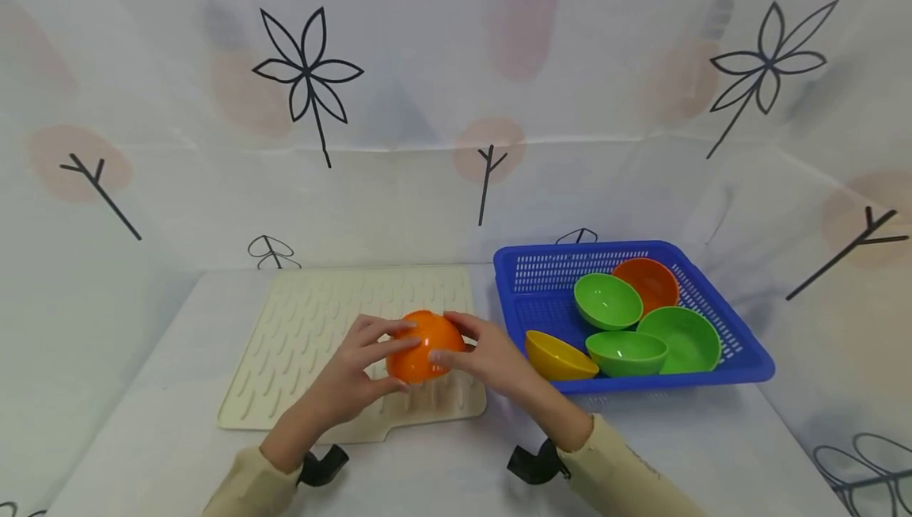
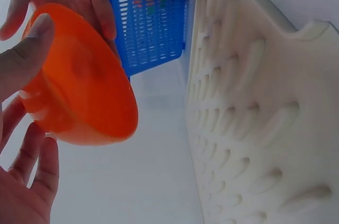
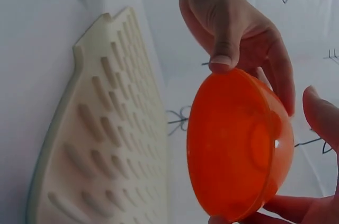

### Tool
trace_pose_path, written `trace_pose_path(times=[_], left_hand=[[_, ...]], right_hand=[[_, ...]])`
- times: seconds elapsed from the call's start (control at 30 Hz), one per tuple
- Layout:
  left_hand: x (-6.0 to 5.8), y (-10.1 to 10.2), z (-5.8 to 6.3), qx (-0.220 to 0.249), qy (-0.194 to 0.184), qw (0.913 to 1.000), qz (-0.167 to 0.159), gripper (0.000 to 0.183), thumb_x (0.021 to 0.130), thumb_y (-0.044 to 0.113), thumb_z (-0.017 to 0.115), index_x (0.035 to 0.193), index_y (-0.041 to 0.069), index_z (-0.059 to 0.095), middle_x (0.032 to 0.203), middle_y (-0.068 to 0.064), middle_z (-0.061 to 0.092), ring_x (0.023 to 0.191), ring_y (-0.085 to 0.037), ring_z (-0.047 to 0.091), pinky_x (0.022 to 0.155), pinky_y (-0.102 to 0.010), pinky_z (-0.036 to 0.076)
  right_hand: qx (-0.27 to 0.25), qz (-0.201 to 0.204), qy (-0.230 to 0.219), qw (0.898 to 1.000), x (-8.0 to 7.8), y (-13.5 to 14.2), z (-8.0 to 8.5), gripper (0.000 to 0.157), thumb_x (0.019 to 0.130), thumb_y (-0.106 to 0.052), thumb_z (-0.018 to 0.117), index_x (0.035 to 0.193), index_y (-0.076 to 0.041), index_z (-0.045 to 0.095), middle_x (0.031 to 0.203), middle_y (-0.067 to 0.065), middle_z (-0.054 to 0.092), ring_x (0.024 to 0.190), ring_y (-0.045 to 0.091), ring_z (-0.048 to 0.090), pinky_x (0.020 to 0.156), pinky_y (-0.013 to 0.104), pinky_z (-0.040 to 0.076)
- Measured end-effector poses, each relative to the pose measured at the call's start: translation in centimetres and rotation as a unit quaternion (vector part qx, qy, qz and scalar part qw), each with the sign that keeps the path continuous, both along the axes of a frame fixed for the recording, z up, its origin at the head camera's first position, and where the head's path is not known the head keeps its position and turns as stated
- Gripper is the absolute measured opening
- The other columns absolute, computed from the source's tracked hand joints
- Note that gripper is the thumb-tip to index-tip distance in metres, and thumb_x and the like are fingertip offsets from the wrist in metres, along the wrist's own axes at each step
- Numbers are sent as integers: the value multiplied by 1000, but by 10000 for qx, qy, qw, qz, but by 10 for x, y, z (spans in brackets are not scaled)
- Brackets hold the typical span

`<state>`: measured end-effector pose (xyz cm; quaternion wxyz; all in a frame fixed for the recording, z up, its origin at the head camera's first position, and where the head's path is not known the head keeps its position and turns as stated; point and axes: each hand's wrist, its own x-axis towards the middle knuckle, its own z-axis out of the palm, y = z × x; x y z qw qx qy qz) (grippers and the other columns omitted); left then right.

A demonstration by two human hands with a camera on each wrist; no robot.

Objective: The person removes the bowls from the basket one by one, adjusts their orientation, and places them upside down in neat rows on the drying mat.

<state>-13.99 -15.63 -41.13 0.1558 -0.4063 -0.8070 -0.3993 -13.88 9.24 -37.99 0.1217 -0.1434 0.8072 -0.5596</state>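
Observation:
An orange bowl [image 1: 426,347] is held above the front part of a cream ridged mat [image 1: 306,351], its rounded outside turned up and its opening toward the mat. My left hand [image 1: 351,370] grips the bowl from the left; in the right wrist view its thumb presses the rim and its fingers lie along the outside. From the other side, my right hand [image 1: 492,355] holds the same bowl. Its fingers curl round the edge, partly hidden by the bowl [image 3: 233,144], while its thumb stands a little apart in the right wrist view.
A blue basket [image 1: 741,366] stands right of the mat. Inside are several bowls: green bowls [image 1: 609,302], a yellow bowl [image 1: 559,359] and a darker orange bowl [image 1: 648,283]. A white patterned cloth [image 1: 420,200] hangs behind the white table [image 1: 442,469].

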Motion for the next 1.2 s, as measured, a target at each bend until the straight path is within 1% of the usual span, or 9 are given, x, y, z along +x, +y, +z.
trace_pose_path(times=[0.13, 0.27, 0.4, 0.57, 0.73, 0.83, 0.97, 1.07, 1.2], left_hand=[[3, 4, 2, -57, 346, 9993, -136, 53, 77, 33, 81, 126, 14, 70, 135, -2, 58, 115, -21, 43, 86, -20, 52], [5, 6, 4, -71, 415, 9990, -122, 53, 79, 36, 78, 126, 13, 70, 134, -3, 60, 117, -22, 44, 88, -21, 53], [6, 7, 7, -32, 135, 9999, 13, 62, 75, 33, 82, 131, 13, 66, 136, 0, 59, 122, -22, 43, 94, -27, 52], [4, 4, 4, 21, -243, 9995, 216, 83, 67, 24, 91, 142, 15, 56, 147, 2, 50, 129, -21, 41, 100, -34, 50], [0, 0, -3, 81, -603, 9973, 399, 98, 62, 17, 95, 148, 16, 48, 153, -1, 42, 134, -23, 40, 102, -50, 47], [-1, -3, -6, 38, -970, 9940, 506, 99, 65, 20, 94, 151, 18, 44, 156, -1, 40, 136, -25, 41, 102, -54, 46], [-3, -8, -7, 3, -1355, 9893, 546, 94, 70, 25, 92, 151, 19, 45, 156, -1, 39, 139, -28, 42, 103, -52, 45], [-5, -12, -8, 32, -1409, 9883, 578, 88, 70, 27, 91, 148, 19, 49, 155, -3, 41, 137, -29, 44, 102, -50, 46], [-10, -19, -8, 20, -1312, 9877, 853, 81, 70, 30, 90, 142, 20, 54, 154, -5, 43, 135, -29, 46, 100, -50, 48]], right_hand=[[11, 56, -72, 10000, 0, -2, -3, 78, 86, -34, 78, 148, -4, 43, 144, 14, 52, 125, 35, 54, 96, 44, 52], [-65, 52, -52, 10000, -1, -4, -8, 79, 84, -33, 80, 148, -4, 44, 142, 13, 53, 123, 32, 56, 96, 44, 52], [-278, 51, -102, 9995, -2, -5, -12, 79, 83, -30, 82, 148, -4, 44, 142, 13, 53, 121, 30, 57, 96, 42, 52], [-474, 56, -97, 9988, -2, -7, -16, 78, 84, -27, 82, 148, -7, 44, 143, 12, 52, 122, 30, 57, 98, 43, 51], [-622, 48, 31, 9980, -2, -11, -19, 79, 83, -26, 82, 150, -10, 43, 144, 9, 51, 123, 30, 56, 99, 43, 50], [-663, 96, 115, 9977, -3, -15, -23, 81, 82, -26, 83, 151, -13, 42, 146, 5, 49, 124, 27, 55, 100, 41, 49], [-703, 174, 197, 9972, -6, -22, -28, 83, 82, -26, 83, 151, -14, 40, 147, 4, 48, 124, 26, 55, 101, 40, 49], [-862, 137, 188, 9960, -10, -28, -31, 80, 83, -23, 82, 151, -13, 41, 147, 4, 48, 125, 27, 54, 101, 41, 49], [-984, -124, 288, 9947, -17, -41, -36, 77, 84, -21, 82, 150, -14, 43, 148, 4, 47, 133, 27, 48, 108, 44, 42]])
